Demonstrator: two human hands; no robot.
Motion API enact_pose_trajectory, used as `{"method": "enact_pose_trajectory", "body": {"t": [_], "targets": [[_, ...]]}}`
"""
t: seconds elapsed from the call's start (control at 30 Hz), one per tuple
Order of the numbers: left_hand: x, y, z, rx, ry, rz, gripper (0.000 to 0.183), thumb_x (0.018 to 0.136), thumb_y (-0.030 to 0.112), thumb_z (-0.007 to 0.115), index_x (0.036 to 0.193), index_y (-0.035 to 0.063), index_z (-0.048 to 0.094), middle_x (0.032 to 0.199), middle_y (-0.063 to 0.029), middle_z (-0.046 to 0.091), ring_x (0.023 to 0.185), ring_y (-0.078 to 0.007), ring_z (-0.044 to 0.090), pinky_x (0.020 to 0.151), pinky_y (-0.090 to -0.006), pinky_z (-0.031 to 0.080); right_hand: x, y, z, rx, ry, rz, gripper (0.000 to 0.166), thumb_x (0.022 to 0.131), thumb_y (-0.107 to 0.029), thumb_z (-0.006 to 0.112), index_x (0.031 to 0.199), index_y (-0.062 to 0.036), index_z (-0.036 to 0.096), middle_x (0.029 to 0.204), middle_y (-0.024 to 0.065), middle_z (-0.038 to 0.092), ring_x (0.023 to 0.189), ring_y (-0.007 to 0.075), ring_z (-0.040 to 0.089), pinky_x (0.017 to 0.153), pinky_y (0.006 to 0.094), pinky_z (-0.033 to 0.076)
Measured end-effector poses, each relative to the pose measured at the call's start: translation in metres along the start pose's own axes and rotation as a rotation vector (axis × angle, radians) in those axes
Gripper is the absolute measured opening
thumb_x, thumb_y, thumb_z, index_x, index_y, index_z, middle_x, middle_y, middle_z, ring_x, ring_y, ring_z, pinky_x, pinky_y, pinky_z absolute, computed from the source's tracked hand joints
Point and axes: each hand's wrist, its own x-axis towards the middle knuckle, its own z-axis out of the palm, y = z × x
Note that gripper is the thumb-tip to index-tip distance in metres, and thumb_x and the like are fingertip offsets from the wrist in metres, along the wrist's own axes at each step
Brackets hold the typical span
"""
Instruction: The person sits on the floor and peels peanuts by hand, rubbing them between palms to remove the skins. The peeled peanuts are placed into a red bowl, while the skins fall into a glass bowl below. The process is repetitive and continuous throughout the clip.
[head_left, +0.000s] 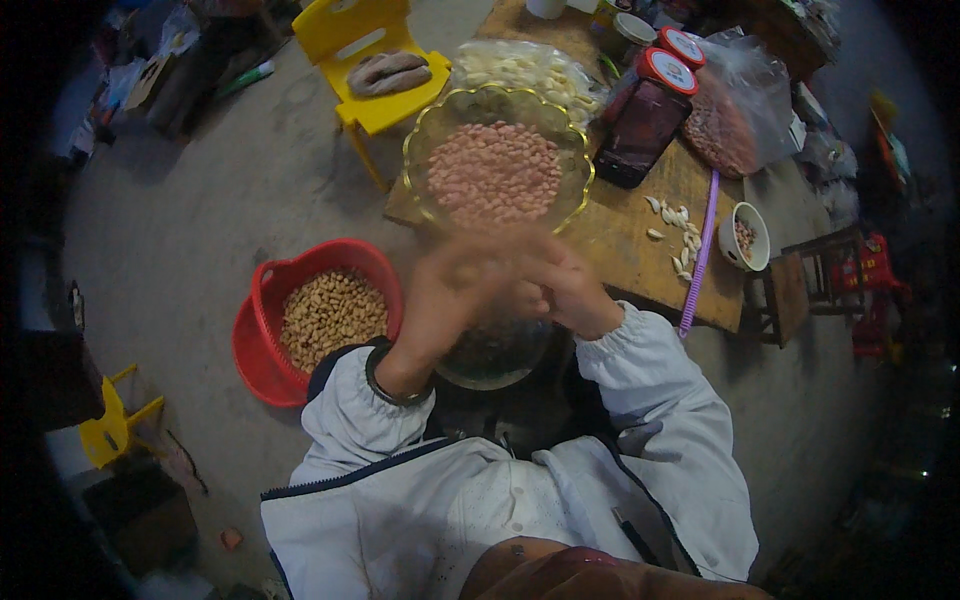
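My left hand (442, 292) and my right hand (574, 289) are close together in front of me, both blurred by motion. Their fingers meet, and whatever may be between them cannot be made out. Just beyond them a translucent bowl with a scalloped gold rim (588, 180) holds shelled pink peanuts (495, 172). Below the hands, over my lap, is a clear bowl (491, 375), partly covered by them; its contents are unclear. To the left of my left hand, a red plastic basket (251, 360) contains peanuts in their shells (330, 315).
The wooden table (630, 232) bears garlic cloves (679, 217), a purple tube (701, 255), a small white bowl (761, 240), a dark phone (641, 139), red-lidded jars (670, 71) and bags of peeled garlic (525, 67) and pink peanuts (720, 135). A yellow chair (360, 45) stands behind.
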Motion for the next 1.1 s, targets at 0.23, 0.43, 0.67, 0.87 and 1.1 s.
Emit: {"method": "enact_pose_trajectory", "body": {"t": [0.23, 0.43, 0.67, 0.87, 1.1], "targets": [[0.005, -0.009, -0.006, -0.146, 0.021, -0.086, 0.011, 0.085, 0.012, 0.064, 0.09, 0.0064, 0.056, 0.069, 0.0024, 0.055, 0.052, -0.0015, 0.044, 0.043, -0.0161, 0.029, 0.003, 0.001, 0.005, -0.837, 0.057, -0.491, 0.03, 0.09, -0.008, 0.054, 0.12, -0.0029, 0.05, 0.082, 0.0029, 0.056, 0.069, 0.0076, 0.052, 0.06, 0.0206, 0.042], [0.005, -0.009, -0.002, -0.289, 0.024, -0.161, 0.011, 0.089, 0.014, 0.06, 0.092, 0.0046, 0.055, 0.071, 0.0004, 0.056, 0.05, -0.002, 0.044, 0.043, -0.0153, 0.03, 0.004, 0.003, 0.006, -0.65, 0.108, -0.35, 0.028, 0.091, -0.008, 0.053, 0.117, -0.0008, 0.051, 0.08, 0.0017, 0.056, 0.069, 0.0069, 0.051, 0.059, 0.0205, 0.041], [0.007, -0.007, 0.001, -0.366, 0.011, -0.174, 0.01, 0.091, 0.013, 0.056, 0.094, 0.0038, 0.055, 0.074, -0.0011, 0.058, 0.05, -0.0026, 0.044, 0.042, -0.0148, 0.031, 0.007, 0.009, 0.002, -0.429, 0.159, -0.217, 0.028, 0.094, -0.014, 0.046, 0.119, -0.0022, 0.051, 0.075, -0.0002, 0.051, 0.065, 0.0056, 0.047, 0.055, 0.0186, 0.037], [0.01, -0.004, -0.001, -0.489, -0.009, -0.282, 0.012, 0.093, 0.014, 0.053, 0.097, 0.0024, 0.054, 0.081, -0.0013, 0.057, 0.053, -0.0024, 0.043, 0.042, -0.0144, 0.032, 0.008, 0.008, -0.002, -0.134, 0.059, -0.196, 0.028, 0.096, -0.015, 0.044, 0.12, -0.0032, 0.05, 0.074, 0.0002, 0.051, 0.064, 0.0059, 0.047, 0.054, 0.0188, 0.037], [0.012, -0.018, -0.008, -0.583, -0.048, -0.304, 0.017, 0.094, 0.019, 0.051, 0.101, 0.0027, 0.053, 0.076, -0.0007, 0.052, 0.052, -0.0035, 0.042, 0.043, -0.0143, 0.032, 0.003, 0.005, 0.003, -0.544, 0.161, -0.326, 0.024, 0.095, -0.01, 0.045, 0.117, -0.0038, 0.05, 0.08, 0.0011, 0.054, 0.066, 0.0061, 0.049, 0.057, 0.0191, 0.04]]}}
